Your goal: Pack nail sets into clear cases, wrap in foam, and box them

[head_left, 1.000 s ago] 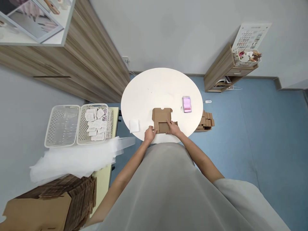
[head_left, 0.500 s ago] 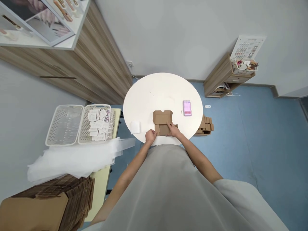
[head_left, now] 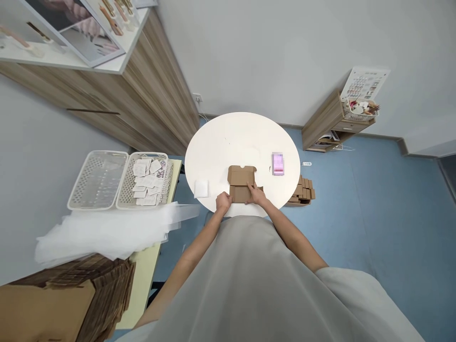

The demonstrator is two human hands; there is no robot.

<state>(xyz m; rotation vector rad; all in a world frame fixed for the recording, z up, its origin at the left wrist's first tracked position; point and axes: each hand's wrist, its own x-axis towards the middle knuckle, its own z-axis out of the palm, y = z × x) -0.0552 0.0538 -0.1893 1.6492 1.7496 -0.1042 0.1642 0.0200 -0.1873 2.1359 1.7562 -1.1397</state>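
Note:
A small brown cardboard box (head_left: 242, 176) lies unfolded on the white round table (head_left: 238, 137), close to my body, its lid panel laid back away from me. My left hand (head_left: 223, 202) is closed, pinching the box's near left edge. Over the box's right side, my right hand (head_left: 255, 194) grips the side wall, thumb toward the inside; a flap sticks out beyond it. To the left of the box is a white padded packet (head_left: 201, 188). A pink printed card or pack (head_left: 278, 164) lies to the right.
On a side table (head_left: 142, 285) at left are white baskets (head_left: 119, 180), one with small white packets (head_left: 146, 183), white translucent sheets (head_left: 107, 232) and stacked flat cardboard (head_left: 46, 308). Small brown boxes (head_left: 302, 190) stand right of the round table. A wooden cabinet (head_left: 320, 123) stands by the wall.
The camera view has shifted slightly. At the box's left side, the flap by my left hand looks more folded up than before. My right hand stays at the box's right side.

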